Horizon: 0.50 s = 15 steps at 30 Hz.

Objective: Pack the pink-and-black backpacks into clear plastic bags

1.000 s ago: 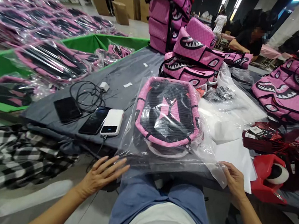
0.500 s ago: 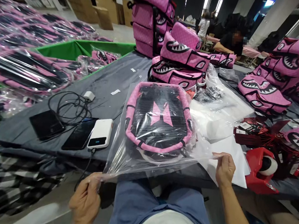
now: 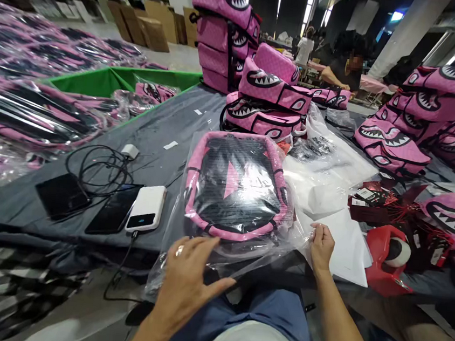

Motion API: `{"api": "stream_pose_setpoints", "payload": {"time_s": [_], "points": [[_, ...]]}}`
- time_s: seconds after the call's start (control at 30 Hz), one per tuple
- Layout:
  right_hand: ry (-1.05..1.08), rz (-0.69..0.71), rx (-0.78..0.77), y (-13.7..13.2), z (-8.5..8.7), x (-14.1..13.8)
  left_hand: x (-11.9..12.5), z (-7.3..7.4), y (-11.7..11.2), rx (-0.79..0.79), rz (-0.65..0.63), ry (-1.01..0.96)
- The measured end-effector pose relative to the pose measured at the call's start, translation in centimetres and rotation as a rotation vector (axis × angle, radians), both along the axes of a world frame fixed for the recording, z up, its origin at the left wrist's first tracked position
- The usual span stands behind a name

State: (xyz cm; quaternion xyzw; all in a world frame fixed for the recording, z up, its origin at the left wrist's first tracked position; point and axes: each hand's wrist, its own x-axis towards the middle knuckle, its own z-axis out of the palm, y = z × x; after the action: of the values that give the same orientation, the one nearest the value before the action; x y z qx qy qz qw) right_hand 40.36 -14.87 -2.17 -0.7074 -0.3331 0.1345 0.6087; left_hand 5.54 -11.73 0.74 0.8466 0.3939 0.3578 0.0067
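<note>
The clear bag (image 3: 227, 246) encloses a pink-and-black backpack (image 3: 237, 190) on the grey worktop (image 3: 167, 126). The left hand (image 3: 187, 280) lies flat, fingers spread, on its open end; the right hand (image 3: 320, 248) pinches its edge. A power bank (image 3: 145, 215) lies nearby.

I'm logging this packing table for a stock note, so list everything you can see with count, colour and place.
Pink and black backpack in a clear plastic bag: one, table's near edge, centre.
Pink shark-mouth backpacks, unbagged: several, stacked behind it and at right; exact count unclear.
Bagged pink backpacks: many, left, some in a green bin.
White power bank: one, left of the bagged backpack, cable plugged in.
Black phones: two, beside the power bank.
White charger with coiled black cable: one, behind the phones.
Red tape dispenser: one, right.
White sheets: a few, right of the bag.
Grey table: one.
Left hand: flat on the bag's near flap.
Right hand: pinching the bag's right edge.
</note>
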Motion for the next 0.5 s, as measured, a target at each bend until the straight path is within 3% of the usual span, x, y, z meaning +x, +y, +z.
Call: {"api": "stream_pose_setpoints", "payload": {"time_s": [0.1,0.2,0.27,0.37,0.43,0.5], "points": [[0.036,0.01,0.018,0.0,0.3,0.1,2.9,-0.4,-0.8,-0.009,-0.066,0.091],[0.088,0.021,0.047,0.0,0.5,0.2,2.1,-0.8,-1.0,-0.01,-0.006,0.154],[0.094,0.024,0.062,-0.2,0.6,0.3,-1.2,-1.2,-0.6,0.0,0.053,0.192],[0.059,0.035,0.058,-0.4,0.6,0.4,-8.7,-2.5,0.2,-0.028,0.096,0.225],[0.034,0.04,0.047,-0.6,0.6,0.4,-13.1,-3.9,0.0,-0.086,0.011,0.262],[0.023,0.038,0.048,-0.6,0.6,0.5,-15.2,-5.3,-1.0,-0.11,-0.03,0.285]]}}
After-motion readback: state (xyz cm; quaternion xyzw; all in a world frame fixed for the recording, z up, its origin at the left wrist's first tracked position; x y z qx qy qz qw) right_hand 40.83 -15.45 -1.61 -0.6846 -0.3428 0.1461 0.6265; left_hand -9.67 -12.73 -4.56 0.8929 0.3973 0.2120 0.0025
